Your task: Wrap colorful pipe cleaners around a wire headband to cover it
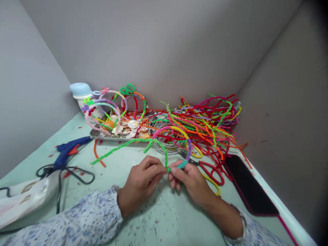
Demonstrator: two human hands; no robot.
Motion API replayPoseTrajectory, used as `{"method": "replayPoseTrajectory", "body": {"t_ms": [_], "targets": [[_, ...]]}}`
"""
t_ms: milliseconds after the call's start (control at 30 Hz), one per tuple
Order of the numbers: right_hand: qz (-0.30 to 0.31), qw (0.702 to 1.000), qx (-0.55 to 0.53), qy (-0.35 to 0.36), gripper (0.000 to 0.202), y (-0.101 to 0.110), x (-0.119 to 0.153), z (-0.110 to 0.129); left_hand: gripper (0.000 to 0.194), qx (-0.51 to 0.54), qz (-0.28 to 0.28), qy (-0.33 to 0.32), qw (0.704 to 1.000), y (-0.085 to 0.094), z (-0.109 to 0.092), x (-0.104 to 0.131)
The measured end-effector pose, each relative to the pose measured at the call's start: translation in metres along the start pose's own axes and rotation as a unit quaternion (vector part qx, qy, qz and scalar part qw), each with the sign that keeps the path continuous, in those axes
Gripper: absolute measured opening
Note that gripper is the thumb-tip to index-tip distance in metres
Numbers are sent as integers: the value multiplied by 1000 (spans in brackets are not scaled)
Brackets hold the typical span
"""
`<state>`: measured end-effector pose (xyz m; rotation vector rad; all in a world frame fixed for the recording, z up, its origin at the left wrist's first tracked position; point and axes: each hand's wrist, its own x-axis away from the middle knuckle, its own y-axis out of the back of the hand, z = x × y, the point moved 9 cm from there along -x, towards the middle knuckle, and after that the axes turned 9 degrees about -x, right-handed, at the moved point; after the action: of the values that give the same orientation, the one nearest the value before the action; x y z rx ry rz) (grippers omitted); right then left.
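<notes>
A ring wrapped in pink, yellow, purple, teal and green pipe cleaner stands upright between my hands. My left hand pinches the green pipe cleaner at the ring's lower end. My right hand is closed on the teal part, thumb on top, close beside the left fingertips. From the ring's upper left, a long loose green pipe cleaner stretches out to the left over the table.
Behind lie a metal tray of shells and finished rings, and a pile of pipe cleaners. A blue glue gun and plastic bag are left; red-handled scissors and a black phone are right.
</notes>
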<state>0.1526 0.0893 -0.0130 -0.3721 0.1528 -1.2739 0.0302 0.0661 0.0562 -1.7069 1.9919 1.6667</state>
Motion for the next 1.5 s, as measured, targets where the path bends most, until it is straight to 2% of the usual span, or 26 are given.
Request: {"method": "replayPoseTrajectory", "body": {"t_ms": [267,467,867,1133,1333,1500], "targets": [[29,999,-39,-6,24,-2,1,-3,24,-38,-35,-73,996,5,-5,1],[35,998,-45,-5,23,-3,2,-2,24,-55,-42,-91,993,8,-9,1],[26,999,2,23,22,-4,5,6,19,-59,-22,-78,995,2,-6,1],[20,999,35,31,21,-1,6,2,11,-66,13,-41,997,-2,-5,-3],[8,998,55,33,22,0,5,3,13,-23,47,-30,998,-8,-2,-5],[-3,998,45,32,24,-1,4,4,11,-24,25,-25,999,-6,0,-6]]}}
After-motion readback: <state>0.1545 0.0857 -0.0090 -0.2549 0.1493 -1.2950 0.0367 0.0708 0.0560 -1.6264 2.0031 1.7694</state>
